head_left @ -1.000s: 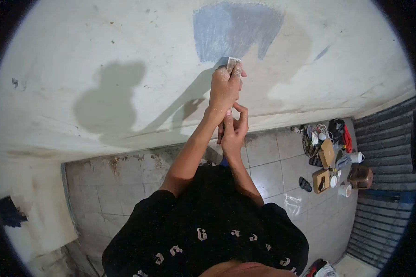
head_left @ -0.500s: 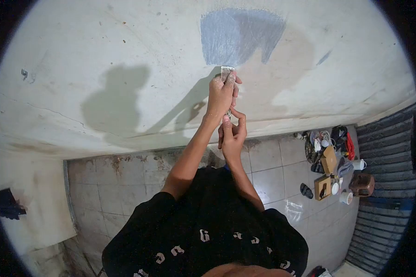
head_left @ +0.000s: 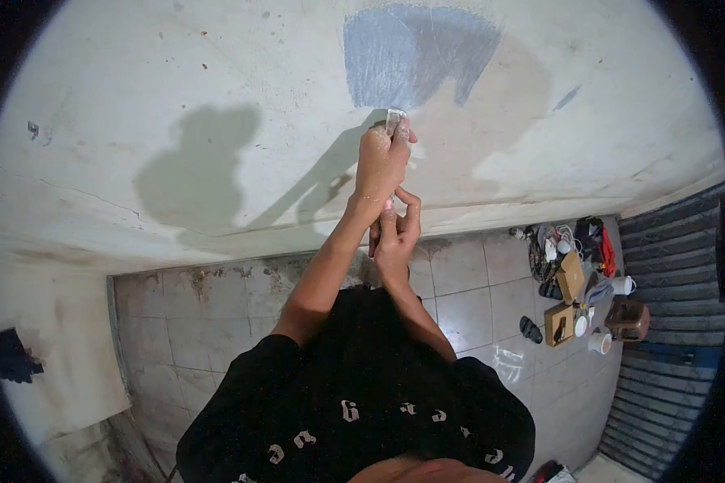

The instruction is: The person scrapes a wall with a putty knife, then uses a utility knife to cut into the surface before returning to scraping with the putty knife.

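Note:
My left hand [head_left: 381, 159], dusted with pale powder, is closed around a scraper [head_left: 395, 118] with a flat, whitish blade. The blade's edge meets the wall just below a scraped blue-grey patch [head_left: 415, 56]. Below the left wrist, my right hand [head_left: 396, 237] has its thumb and fingers pinched on the lower end of the scraper's handle, which is mostly hidden by both hands. Both forearms reach upward from a black T-shirt [head_left: 354, 362].
The off-white wall [head_left: 282, 64] carries a smaller blue mark [head_left: 567, 98] to the right. On the tiled floor [head_left: 459, 314] at right are open cardboard boxes [head_left: 559, 324], sandals [head_left: 530, 329], white tubs [head_left: 600, 343] and a brown stool [head_left: 627, 320], beside a metal shutter [head_left: 673, 282].
The view has shifted slightly, moving the wall a little up and left. Both hands keep their hold on the scraper, and its blade stays at the lower edge of the blue-grey patch.

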`<action>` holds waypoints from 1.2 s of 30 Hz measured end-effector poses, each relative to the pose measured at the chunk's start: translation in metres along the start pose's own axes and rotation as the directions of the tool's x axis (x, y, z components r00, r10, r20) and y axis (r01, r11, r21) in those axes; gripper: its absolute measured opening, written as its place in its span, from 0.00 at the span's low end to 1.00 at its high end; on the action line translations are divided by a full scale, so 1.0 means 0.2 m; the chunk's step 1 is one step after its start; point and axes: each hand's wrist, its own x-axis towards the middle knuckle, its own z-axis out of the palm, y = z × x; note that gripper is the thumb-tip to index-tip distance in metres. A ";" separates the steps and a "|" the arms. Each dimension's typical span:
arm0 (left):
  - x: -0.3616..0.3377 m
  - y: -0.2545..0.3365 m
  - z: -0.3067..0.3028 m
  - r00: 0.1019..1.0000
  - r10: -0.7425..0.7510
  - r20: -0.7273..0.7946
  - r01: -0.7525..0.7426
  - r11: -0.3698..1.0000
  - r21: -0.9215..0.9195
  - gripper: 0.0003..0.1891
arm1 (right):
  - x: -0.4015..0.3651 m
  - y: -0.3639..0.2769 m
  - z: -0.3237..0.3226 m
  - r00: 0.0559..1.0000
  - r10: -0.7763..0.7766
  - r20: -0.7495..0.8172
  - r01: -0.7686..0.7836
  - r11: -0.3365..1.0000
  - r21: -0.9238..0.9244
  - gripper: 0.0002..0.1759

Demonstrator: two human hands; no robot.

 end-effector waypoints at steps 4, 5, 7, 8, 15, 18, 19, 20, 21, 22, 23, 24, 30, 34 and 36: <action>0.00 0.01 0.01 1.000 -0.006 -0.017 0.007 1.000 0.027 0.18 | 0.00 0.00 0.01 0.999 -0.043 -0.007 0.043 0.999 -0.004 0.14; 0.00 0.00 0.01 1.000 0.009 -0.018 -0.009 1.000 0.028 0.18 | 0.00 0.01 0.00 0.999 -0.045 -0.008 0.045 0.999 -0.001 0.13; 0.01 0.00 0.00 0.999 0.027 -0.020 -0.026 0.999 0.029 0.18 | 0.00 0.02 0.00 0.999 -0.053 -0.008 0.053 0.999 0.009 0.13; 0.00 0.00 0.00 1.000 0.024 -0.017 -0.024 0.999 0.027 0.18 | 0.00 0.02 0.00 0.999 -0.036 -0.012 0.036 0.999 0.020 0.13; 0.01 0.02 0.01 0.992 0.120 0.046 -0.121 0.993 0.013 0.17 | -0.01 -0.01 0.01 0.998 -0.042 -0.048 0.045 0.997 0.056 0.15; 0.01 0.04 0.02 0.992 0.114 0.048 -0.112 0.993 -0.047 0.17 | 0.01 0.00 0.02 0.994 -0.101 -0.047 0.102 0.995 0.015 0.13; 0.02 0.06 0.05 0.994 0.093 0.060 -0.088 0.993 -0.080 0.17 | 0.05 -0.02 0.00 0.992 -0.114 -0.049 0.114 0.993 0.006 0.13; 0.01 0.07 0.04 0.995 0.076 0.072 -0.067 0.991 -0.116 0.17 | 0.04 -0.02 -0.01 0.994 -0.100 -0.046 0.100 0.995 -0.012 0.13; 0.01 0.06 0.04 0.994 0.060 0.087 -0.046 0.987 -0.151 0.18 | 0.04 -0.03 -0.01 0.995 -0.089 -0.046 0.087 0.996 -0.031 0.13; 0.02 0.04 0.04 0.996 0.055 0.077 -0.040 0.983 -0.179 0.18 | 0.04 -0.03 -0.01 0.996 -0.083 -0.044 0.081 0.995 -0.051 0.13; 0.01 0.01 0.02 0.997 0.045 0.066 -0.030 0.978 -0.206 0.18 | 0.03 -0.01 -0.02 0.998 -0.060 -0.027 0.059 0.997 -0.041 0.14; 0.00 -0.02 0.01 0.998 0.036 0.058 -0.022 0.973 -0.231 0.18 | 0.02 0.02 -0.04 0.999 -0.039 -0.011 0.038 0.999 -0.029 0.15; -0.02 -0.02 -0.02 0.999 -0.016 0.051 0.025 0.982 -0.190 0.18 | 0.00 -0.03 -0.02 0.999 0.050 0.017 -0.049 0.998 -0.040 0.16; -0.02 -0.03 -0.03 0.999 -0.027 0.040 0.035 0.980 -0.194 0.18 | -0.01 -0.02 -0.03 0.998 0.055 0.022 -0.054 0.998 -0.043 0.15; -0.03 -0.01 -0.03 0.998 -0.035 0.044 0.043 0.983 -0.179 0.18 | -0.01 0.00 -0.03 0.998 0.051 0.025 -0.051 0.998 -0.026 0.15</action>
